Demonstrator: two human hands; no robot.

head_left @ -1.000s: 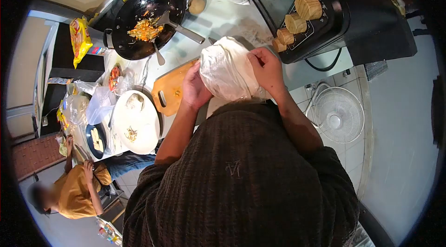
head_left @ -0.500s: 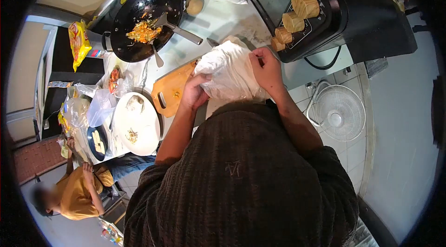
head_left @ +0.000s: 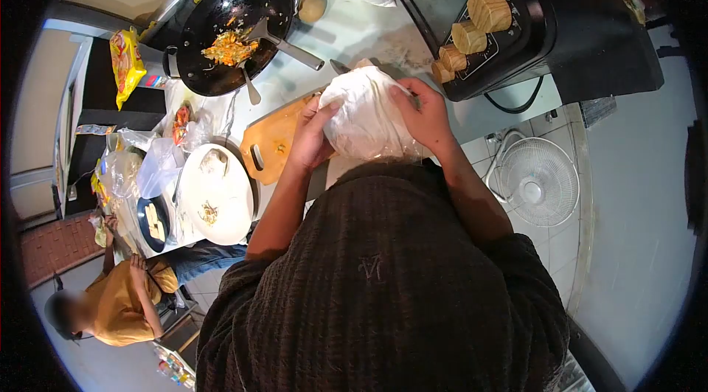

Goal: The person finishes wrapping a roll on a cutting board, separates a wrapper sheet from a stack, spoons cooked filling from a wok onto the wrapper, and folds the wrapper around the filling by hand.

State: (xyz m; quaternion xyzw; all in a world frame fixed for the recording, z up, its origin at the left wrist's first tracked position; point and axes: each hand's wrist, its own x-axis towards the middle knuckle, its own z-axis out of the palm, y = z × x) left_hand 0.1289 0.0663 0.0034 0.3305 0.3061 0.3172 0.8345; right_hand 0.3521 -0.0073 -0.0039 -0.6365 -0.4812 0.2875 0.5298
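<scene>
A stack of thin, round white spring roll wrappers [head_left: 365,112], partly in clear plastic, is held up close to my chest. My left hand [head_left: 313,137] grips its left edge, thumb on top and the other fingers beneath. On the opposite side, my right hand [head_left: 426,115] pinches the upper right edge between thumb and fingers. Under and to the left lies an orange-brown cutting board [head_left: 273,141] with a few food scraps. Part of a knife blade [head_left: 338,67] shows behind the stack; the rest is hidden.
A black wok [head_left: 214,16] with chopped vegetables [head_left: 228,49] and a spatula [head_left: 291,53] stands at the back left. A black oven [head_left: 516,23] with wooden knobs is at right. Leftward are a white plate [head_left: 228,196], a blue plate [head_left: 144,226] with rolls, and another person [head_left: 125,307].
My left hand has moved slightly right and up along the stack's edge. My right hand has come down a little, its thumb now over the wrappers. The stack has shifted slightly to the right.
</scene>
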